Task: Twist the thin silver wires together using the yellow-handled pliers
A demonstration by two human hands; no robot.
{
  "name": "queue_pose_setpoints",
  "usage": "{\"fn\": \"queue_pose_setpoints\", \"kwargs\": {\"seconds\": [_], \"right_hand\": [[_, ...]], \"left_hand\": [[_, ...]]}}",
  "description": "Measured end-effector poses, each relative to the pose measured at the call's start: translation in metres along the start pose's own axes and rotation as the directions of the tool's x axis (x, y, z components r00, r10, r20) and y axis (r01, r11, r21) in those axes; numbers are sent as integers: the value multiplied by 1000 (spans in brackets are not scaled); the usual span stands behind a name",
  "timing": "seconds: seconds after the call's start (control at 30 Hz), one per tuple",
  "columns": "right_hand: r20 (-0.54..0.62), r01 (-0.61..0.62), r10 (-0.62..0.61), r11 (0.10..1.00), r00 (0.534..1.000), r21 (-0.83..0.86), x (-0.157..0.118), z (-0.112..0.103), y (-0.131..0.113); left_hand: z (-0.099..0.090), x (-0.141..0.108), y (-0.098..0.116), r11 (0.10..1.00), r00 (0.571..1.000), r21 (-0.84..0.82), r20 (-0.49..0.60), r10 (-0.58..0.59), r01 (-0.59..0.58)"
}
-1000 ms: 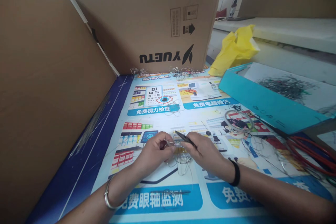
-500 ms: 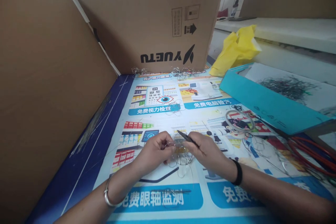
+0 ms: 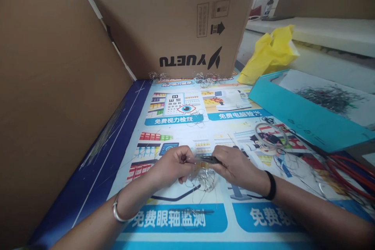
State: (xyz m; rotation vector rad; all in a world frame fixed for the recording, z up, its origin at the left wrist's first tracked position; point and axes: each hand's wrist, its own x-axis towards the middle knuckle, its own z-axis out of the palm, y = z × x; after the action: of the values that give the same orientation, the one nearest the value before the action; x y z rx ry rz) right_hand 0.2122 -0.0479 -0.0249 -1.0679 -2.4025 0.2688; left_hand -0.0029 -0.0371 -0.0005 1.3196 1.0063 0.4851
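Observation:
Over the printed sheet, my left hand point(image 3: 176, 164) is closed in a pinch on thin wire; the exact strand between its fingertips is too fine to follow. My right hand point(image 3: 234, 167) is wrapped around dark pliers point(image 3: 208, 159), whose pointed jaws reach left to the left fingertips. Whether the jaws grip a strand is not clear. Just below both hands lies a loose tangle of silvery wire point(image 3: 206, 181). A small bunch of straight dark wires point(image 3: 195, 211) rests on the sheet closer to me.
Cardboard panels point(image 3: 175, 19) stand at the left and back. To the right are a turquoise box point(image 3: 287, 115) holding a heap of cut wires point(image 3: 328, 97), a yellow bag point(image 3: 268, 54), a wire coil point(image 3: 271, 134) and red-handled tools point(image 3: 348, 174). More wire scraps point(image 3: 203, 80) lie along the back panel.
The pliers have swung from pointing up and left to nearly level, and their jaws now meet the left fingertips. My left hand keeps its pinch. The view has shifted slightly.

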Motion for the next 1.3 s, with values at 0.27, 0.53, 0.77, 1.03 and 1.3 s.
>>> {"fn": "queue_pose_setpoints", "kwargs": {"seconds": [0.27,0.53,0.77,1.03,1.3], "right_hand": [[8,97,-97,980,995,-175,-1,0,1],[47,129,-122,970,991,-204,0,-2,0],[89,141,-123,958,988,-251,0,-2,1],[122,168,-139,947,983,-273,0,-5,1],[133,207,-172,923,976,-323,-1,-5,1]], "left_hand": [[-2,1,2,999,996,14,71,-52,51],[-1,0,4,996,993,14,81,-89,88],[-1,-1,4,996,991,21,101,-92,90],[-1,-1,3,993,987,55,120,-107,101],[-1,0,2,992,985,58,126,-119,112]]}}
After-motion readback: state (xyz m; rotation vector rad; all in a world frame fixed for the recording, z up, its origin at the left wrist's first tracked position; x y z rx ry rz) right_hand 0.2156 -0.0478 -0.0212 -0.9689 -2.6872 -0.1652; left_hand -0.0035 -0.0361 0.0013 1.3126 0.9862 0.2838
